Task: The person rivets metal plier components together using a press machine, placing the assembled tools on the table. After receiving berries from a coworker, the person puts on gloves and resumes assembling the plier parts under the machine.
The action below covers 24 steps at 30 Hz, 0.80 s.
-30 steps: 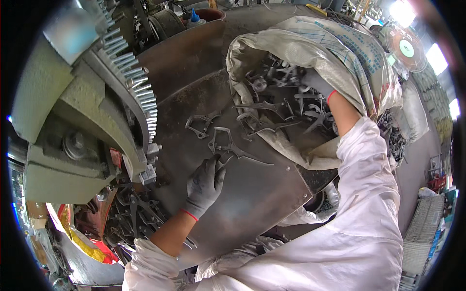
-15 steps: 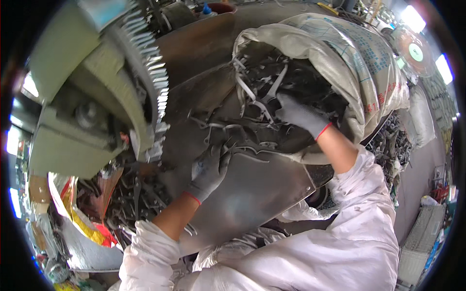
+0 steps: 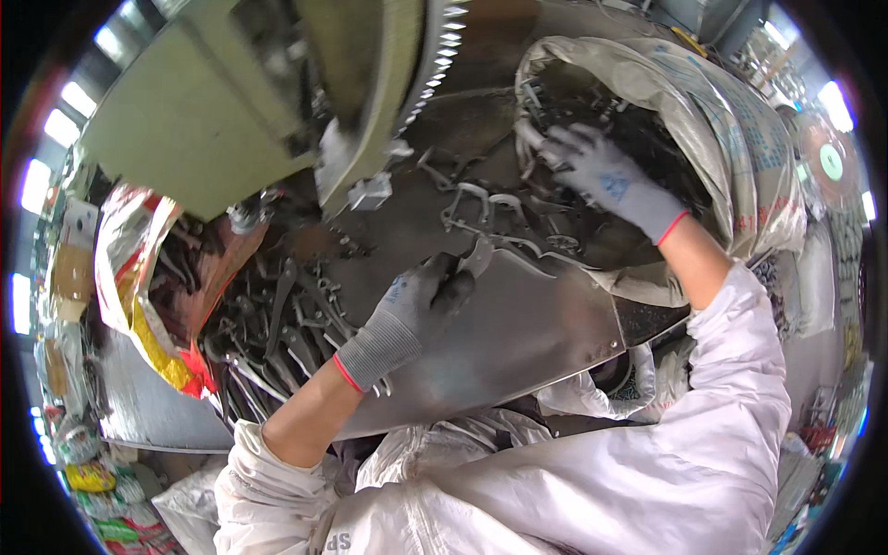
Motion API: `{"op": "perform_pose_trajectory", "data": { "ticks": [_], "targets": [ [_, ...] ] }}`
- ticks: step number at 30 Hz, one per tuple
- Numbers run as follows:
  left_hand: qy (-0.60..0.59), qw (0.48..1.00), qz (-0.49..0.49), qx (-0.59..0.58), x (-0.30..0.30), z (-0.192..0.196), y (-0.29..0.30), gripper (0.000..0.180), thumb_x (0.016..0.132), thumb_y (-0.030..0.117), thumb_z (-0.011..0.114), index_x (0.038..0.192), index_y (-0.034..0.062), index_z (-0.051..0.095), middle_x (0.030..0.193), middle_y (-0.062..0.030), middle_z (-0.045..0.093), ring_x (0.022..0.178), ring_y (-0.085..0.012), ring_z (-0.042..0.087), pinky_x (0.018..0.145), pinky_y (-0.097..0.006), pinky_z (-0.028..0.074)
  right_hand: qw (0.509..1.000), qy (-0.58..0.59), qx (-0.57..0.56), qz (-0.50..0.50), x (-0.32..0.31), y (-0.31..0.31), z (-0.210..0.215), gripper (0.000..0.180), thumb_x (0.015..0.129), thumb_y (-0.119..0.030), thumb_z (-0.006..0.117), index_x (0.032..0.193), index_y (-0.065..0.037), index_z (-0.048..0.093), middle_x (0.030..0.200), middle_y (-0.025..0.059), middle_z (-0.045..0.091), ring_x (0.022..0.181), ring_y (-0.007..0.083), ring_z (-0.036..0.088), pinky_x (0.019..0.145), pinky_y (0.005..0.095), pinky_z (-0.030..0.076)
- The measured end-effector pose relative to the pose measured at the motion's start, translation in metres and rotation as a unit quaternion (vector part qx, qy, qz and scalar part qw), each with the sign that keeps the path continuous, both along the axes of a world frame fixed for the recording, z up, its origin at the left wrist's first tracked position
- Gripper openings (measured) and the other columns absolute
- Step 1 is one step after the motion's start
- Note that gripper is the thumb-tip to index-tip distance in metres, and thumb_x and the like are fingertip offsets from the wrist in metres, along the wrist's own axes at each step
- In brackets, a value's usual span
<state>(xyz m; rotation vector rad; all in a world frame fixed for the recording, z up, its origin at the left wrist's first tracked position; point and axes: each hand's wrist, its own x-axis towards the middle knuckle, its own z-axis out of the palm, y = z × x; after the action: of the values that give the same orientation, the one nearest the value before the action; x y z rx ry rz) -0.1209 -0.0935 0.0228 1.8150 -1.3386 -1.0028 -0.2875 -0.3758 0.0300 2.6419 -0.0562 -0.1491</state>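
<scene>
My left hand (image 3: 421,294), in a grey glove with a red cuff edge, is closed over the metal table (image 3: 444,365). Thumb and fingers pinch a flat, curved grey metal part (image 3: 477,256), whose rear end is hidden in the glove. My right hand (image 3: 606,176), gloved alike, reaches over the mouth of a white woven sack (image 3: 652,79) with its fingers spread. Dark metal parts fill that sack, and nothing shows in the right hand. Several loose curved metal parts (image 3: 474,191) lie on the table between the two hands.
A green machine (image 3: 213,111) with a toothed wheel (image 3: 430,74) looms at the upper left, close to the table. Long metal parts (image 3: 282,324) are heaped at left beside a red, yellow and white sack (image 3: 129,277). Another white bag (image 3: 638,398) hangs below the table's edge.
The view has shifted, bringing the machine nearer the middle. My left hand now holds up a metal part. My right hand's fingers have spread, and the pale forked part beside them no longer shows.
</scene>
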Motion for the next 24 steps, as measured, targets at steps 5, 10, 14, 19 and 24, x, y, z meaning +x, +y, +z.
{"op": "perform_pose_trajectory", "data": {
  "ticks": [5, 10, 14, 19, 24],
  "targets": [
    [0.036, 0.993, 0.111, -0.032, 0.058, -0.057, 0.062, 0.02, 0.091, 0.009, 0.05, 0.107, -0.003, 0.05, 0.094, -0.0102, 0.059, 0.08, -0.0161, 0.059, 0.073, -0.028, 0.048, 0.987, -0.106, 0.119, -0.014, -0.017, -0.014, 0.034, 0.019, 0.08, -0.018, 0.051, 0.091, -0.011, 0.063, 0.136, 0.0092, 0.044, 0.132, 0.0286, 0.03, 0.11, 0.0409, 0.023],
    [0.09, 0.961, 0.258, 0.047, 0.105, -0.066, 0.099, 0.026, 0.095, 0.016, 0.047, 0.111, -0.0031, 0.05, 0.103, -0.0111, 0.057, 0.093, -0.0205, 0.06, 0.082, -0.031, 0.05, 0.978, -0.196, 0.066, 0.001, -0.013, -0.001, 0.056, 0.046, 0.068, -0.007, 0.067, 0.113, -0.017, 0.059, 0.129, 0.011, 0.048, 0.118, 0.03, 0.047, 0.094, 0.04, 0.042],
    [0.113, 0.941, 0.315, 0.042, 0.102, -0.046, 0.092, 0.029, 0.095, 0.023, 0.048, 0.111, -0.0015, 0.051, 0.1, -0.0103, 0.058, 0.091, -0.0192, 0.06, 0.08, -0.03, 0.05, 0.924, -0.249, 0.27, -0.101, 0.035, 0.058, 0.037, 0.043, 0.077, -0.01, 0.064, 0.119, -0.009, 0.055, 0.117, 0.0184, 0.056, 0.095, 0.0336, 0.059, 0.079, 0.0397, 0.048],
    [0.247, 0.922, 0.296, -0.024, 0.103, -0.035, 0.094, 0.045, 0.094, 0.034, 0.05, 0.121, -0.0019, 0.048, 0.103, -0.0105, 0.059, 0.09, -0.0159, 0.059, 0.079, -0.029, 0.048, 0.696, -0.251, 0.66, -0.134, 0.11, 0.153, -0.014, 0.043, 0.082, -0.012, 0.06, 0.12, 0.004, 0.049, 0.1, 0.0193, 0.063, 0.078, 0.0231, 0.062, 0.074, 0.0356, 0.05],
    [0.082, 0.953, 0.287, -0.042, 0.093, -0.018, 0.08, 0.056, 0.092, 0.043, 0.048, 0.12, -0.005, 0.051, 0.107, -0.0167, 0.061, 0.1, -0.0237, 0.057, 0.09, -0.03, 0.04, 0.336, -0.323, 0.842, -0.271, 0.143, 0.196, -0.016, 0.03, 0.081, -0.008, 0.062, 0.11, 0.0, 0.057, 0.092, 0.0066, 0.063, 0.079, 0.0118, 0.059, 0.058, 0.0268, 0.051]
  ]
}}
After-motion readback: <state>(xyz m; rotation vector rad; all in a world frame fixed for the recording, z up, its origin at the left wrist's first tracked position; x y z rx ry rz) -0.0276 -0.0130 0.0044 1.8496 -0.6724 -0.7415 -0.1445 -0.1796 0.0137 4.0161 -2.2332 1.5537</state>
